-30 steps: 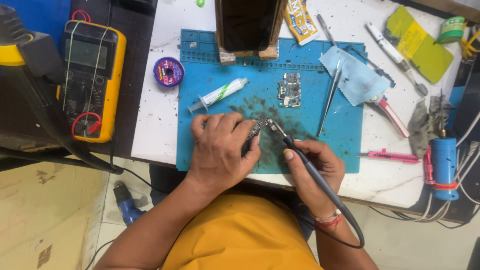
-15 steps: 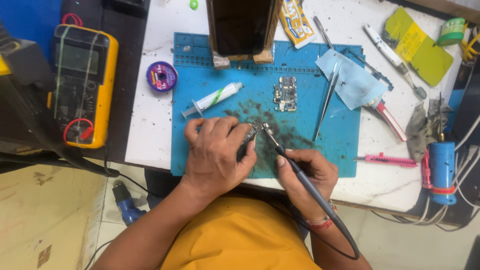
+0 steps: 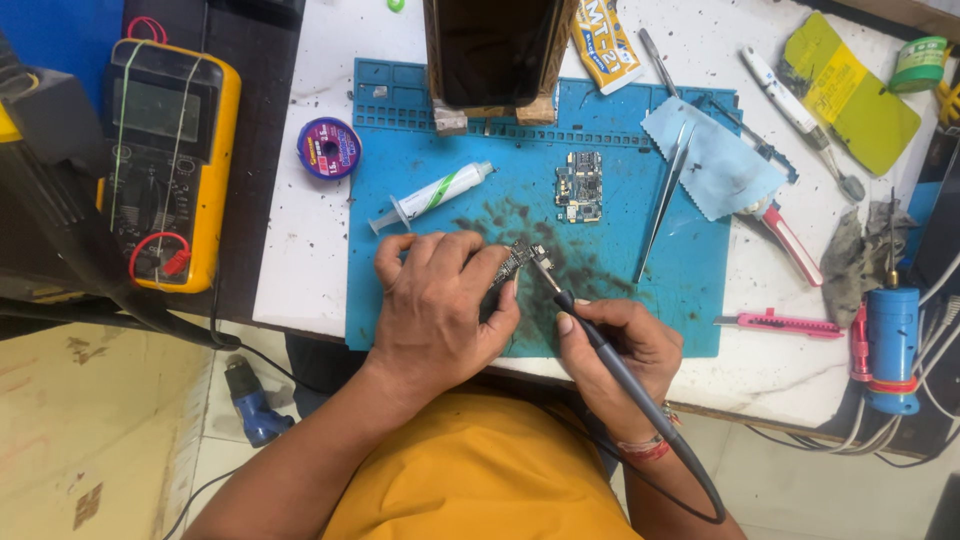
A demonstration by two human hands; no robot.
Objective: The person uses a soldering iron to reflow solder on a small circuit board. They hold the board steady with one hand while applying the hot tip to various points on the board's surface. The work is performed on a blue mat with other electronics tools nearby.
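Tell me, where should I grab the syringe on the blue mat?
Grip the syringe around its white-and-green barrel, coming from above. It lies flat on the mat, slanted, nozzle up-right and plunger down-left, so the barrel's long sides are open. The left hand sits just below it, so don't reach from there.

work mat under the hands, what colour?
Blue, with dark smudges near the middle. The work mat shows best in the head view, under the left hand and right hand.

Small dark circuit board [image 3: 512,262] pinched flat on blue mat [image 3: 420,130], slim soldering iron [image 3: 590,330] tip seemingly touching it
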